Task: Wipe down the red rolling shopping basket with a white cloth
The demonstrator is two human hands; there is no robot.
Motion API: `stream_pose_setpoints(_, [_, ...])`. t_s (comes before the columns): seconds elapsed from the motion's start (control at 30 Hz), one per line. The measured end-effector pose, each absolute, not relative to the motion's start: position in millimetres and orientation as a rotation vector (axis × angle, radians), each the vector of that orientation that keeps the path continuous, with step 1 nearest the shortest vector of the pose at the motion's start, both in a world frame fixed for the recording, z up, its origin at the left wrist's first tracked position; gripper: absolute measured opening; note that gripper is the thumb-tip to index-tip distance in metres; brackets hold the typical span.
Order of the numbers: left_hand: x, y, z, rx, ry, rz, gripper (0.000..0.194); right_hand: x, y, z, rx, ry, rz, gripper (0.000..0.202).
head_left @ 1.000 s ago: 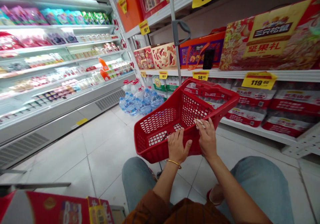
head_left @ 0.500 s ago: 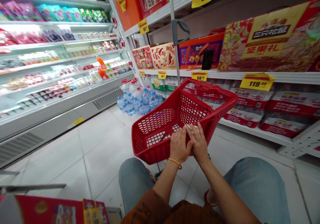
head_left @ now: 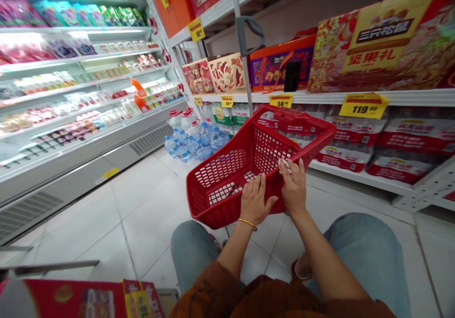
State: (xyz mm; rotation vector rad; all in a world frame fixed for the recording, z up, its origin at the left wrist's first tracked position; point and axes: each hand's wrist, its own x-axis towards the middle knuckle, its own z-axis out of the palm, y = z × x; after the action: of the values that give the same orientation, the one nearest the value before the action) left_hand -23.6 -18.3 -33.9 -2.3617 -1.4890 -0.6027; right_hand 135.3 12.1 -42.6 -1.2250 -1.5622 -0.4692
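Note:
A red plastic shopping basket (head_left: 213, 221) with perforated sides stands tilted in front of my knees, its long handle frame reaching up to the right. My left hand (head_left: 256, 199) lies on the near rim, fingers stretched over it and thumb held apart; a thin gold bangle circles that wrist. Farther right along the same rim is my right hand (head_left: 294, 185), its fingers bent round a small whitish thing (head_left: 284, 166) at the fingertips. What that is, I cannot make out. Through the basket's grid floor, pale tiles show.
Boxed gift sets (head_left: 380, 43) fill the right shelf above packs of bottled water (head_left: 408, 138). Large water bottles (head_left: 199, 140) stand on the floor behind the basket. A lit chiller (head_left: 88, 142) runs along the left. A grey pole (head_left: 237, 5) rises before the shelf; a red box (head_left: 71, 294) sits lower left.
My hands have come apart: the right moved up and right along the rim with the whitish thing, while the left stays on the rim. The view has tilted slightly.

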Motion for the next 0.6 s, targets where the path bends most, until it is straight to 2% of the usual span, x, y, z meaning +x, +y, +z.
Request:
stream_pose_setpoints(0.33, [-24.1,-21.9,-35.6,-2.358,-1.498,-0.712,0.071,101.9,-15.1,-54.3,-1.113,-1.706,-0.222,0.052])
stream_pose_setpoints(0.6, [-30.9,-22.0,-34.1,-2.416,-1.472,-0.708,0.073,118.4,-2.9,-44.2,-1.178,-1.686,-0.413,0.054])
